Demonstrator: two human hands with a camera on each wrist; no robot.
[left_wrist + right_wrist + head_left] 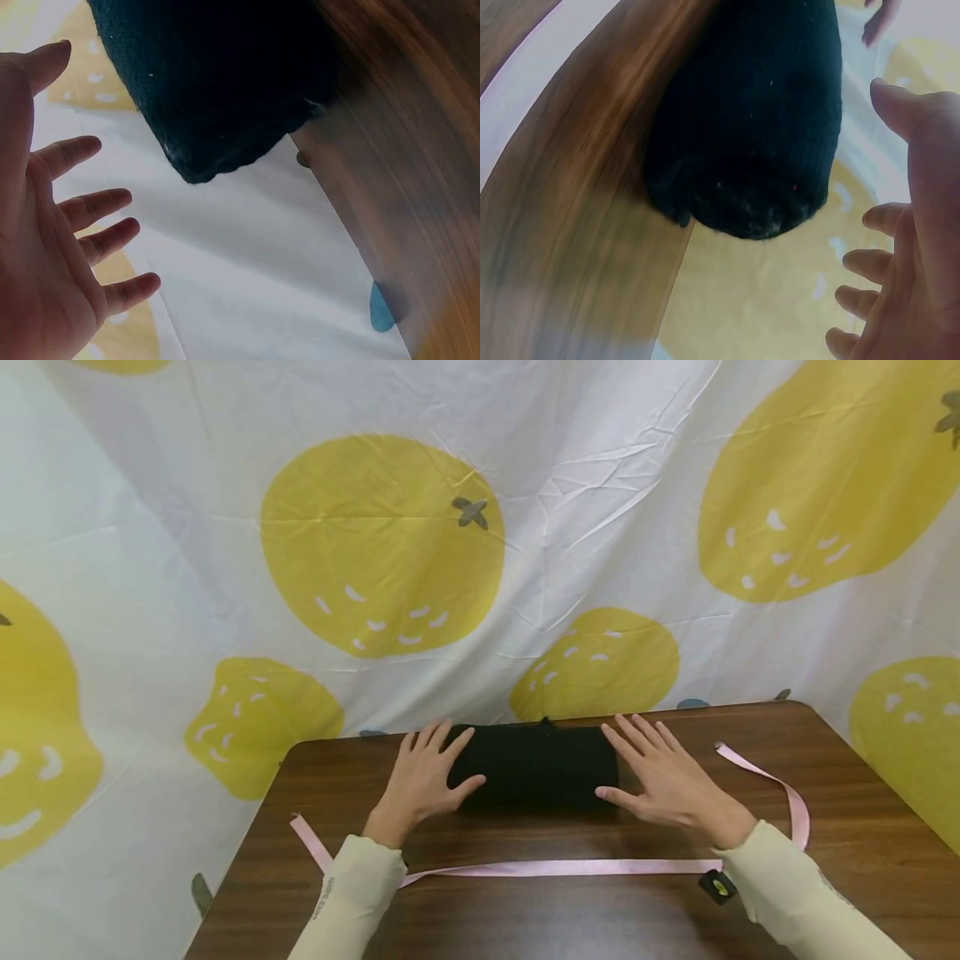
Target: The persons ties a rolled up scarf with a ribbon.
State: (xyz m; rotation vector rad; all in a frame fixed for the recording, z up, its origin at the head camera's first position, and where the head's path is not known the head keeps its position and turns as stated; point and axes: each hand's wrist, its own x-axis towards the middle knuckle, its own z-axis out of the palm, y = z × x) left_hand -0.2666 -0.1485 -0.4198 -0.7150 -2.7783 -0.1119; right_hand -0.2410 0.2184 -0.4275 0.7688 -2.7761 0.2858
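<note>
A black fabric roll point(536, 768) lies lengthwise near the table's back edge; its rolled end point(757, 210) shows a spiral of layers in the right wrist view. My left hand point(427, 777) hovers by its left end, fingers spread. In the left wrist view a gap separates the left hand point(52, 240) from the roll point(217, 82). My right hand point(663, 777) is at the opposite end, fingers straight and apart. Space shows between the right hand point(915, 232) and the cloth in the right wrist view. A pink ribbon point(562, 867) stretches across the table in front of the roll.
The ribbon's ends extend past both forearms, one curving at the right point(797, 810). A small black piece with a yellow-green disc point(718, 887) sits beside the right cuff. Behind the brown wooden table point(862, 802) hangs a white curtain point(600, 527) with yellow fruit prints.
</note>
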